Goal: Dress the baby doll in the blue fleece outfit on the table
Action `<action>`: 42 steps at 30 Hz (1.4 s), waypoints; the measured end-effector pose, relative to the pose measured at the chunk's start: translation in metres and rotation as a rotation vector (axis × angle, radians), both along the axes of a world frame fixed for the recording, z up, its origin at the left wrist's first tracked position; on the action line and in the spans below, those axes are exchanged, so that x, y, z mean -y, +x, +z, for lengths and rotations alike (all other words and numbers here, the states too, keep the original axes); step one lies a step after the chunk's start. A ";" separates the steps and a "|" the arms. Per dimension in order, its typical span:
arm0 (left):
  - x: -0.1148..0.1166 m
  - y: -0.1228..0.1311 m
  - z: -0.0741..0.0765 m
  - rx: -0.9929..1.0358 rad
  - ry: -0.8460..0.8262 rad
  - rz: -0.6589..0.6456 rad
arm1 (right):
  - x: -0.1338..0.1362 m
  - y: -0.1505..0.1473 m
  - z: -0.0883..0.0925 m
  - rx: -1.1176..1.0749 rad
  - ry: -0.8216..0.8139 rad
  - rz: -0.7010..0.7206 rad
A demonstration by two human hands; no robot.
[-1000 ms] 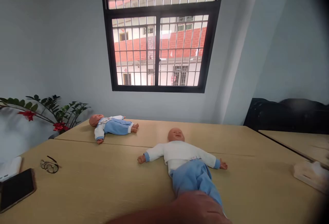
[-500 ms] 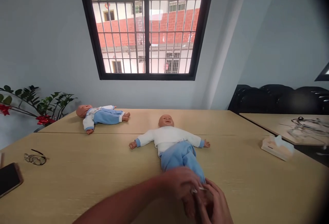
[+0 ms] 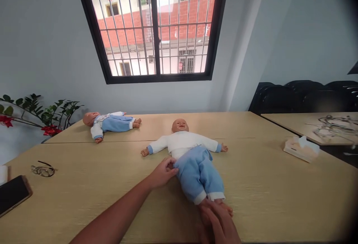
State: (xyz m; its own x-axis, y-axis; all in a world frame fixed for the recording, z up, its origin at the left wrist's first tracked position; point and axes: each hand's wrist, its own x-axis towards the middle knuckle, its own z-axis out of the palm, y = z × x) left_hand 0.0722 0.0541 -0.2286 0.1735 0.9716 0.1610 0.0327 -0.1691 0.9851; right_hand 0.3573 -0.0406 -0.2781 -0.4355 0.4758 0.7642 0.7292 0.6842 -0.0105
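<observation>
A baby doll lies on its back in the middle of the table, arms spread, in a white top and blue trousers with white cuffs. My left hand is at the left side of the waist, thumb and fingers closed on the trousers' edge. Down at the doll's feet, my right hand has its fingers wrapped over one foot, mostly hiding it. The doll's other foot shows beside my fingers. Both trouser legs reach the ankles.
A second doll in similar clothes lies at the back left. Glasses and a phone rest on the left of the table. A tissue box stands at the right, with cables on another table beyond.
My left hand has moved from the doll's ankles up to the trouser waist. The right hand is lower, at the foot, and the cuffs now show. The view has tilted down slightly.
</observation>
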 end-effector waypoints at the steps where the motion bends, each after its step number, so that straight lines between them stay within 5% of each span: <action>1: -0.001 0.002 0.000 0.089 -0.008 -0.010 | -0.002 -0.003 -0.002 -0.005 -0.021 -0.028; 6: -0.011 0.006 -0.004 0.335 -0.018 0.065 | -0.012 -0.003 -0.006 -0.040 -0.147 -0.067; 14: -0.030 -0.018 -0.006 0.442 -0.207 0.045 | -0.013 -0.011 0.005 -0.190 -0.287 -0.128; 21: -0.061 -0.047 -0.001 0.396 -0.149 0.364 | -0.007 -0.006 0.022 -0.513 -0.541 -0.276; 26: -0.043 -0.033 -0.009 0.229 -0.033 0.569 | -0.005 -0.006 0.032 -0.643 -0.639 -0.247; 34: -0.001 0.002 -0.011 0.068 -0.092 0.207 | -0.004 -0.007 0.037 -0.820 -0.734 -0.180; 38: 0.000 0.002 -0.005 0.222 -0.063 0.058 | -0.011 -0.004 0.043 -1.024 -0.828 -0.165; 42: 0.003 0.001 -0.001 0.402 -0.015 -0.071 | -0.020 -0.009 0.049 -0.992 -0.797 -0.147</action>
State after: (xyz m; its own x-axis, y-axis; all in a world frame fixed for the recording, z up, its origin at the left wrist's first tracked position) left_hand 0.0732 0.0508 -0.2301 0.1663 0.9621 0.2160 -0.3669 -0.1430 0.9192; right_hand 0.3480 -0.0210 -0.2293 0.2502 0.9446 0.2122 0.2414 0.1514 -0.9585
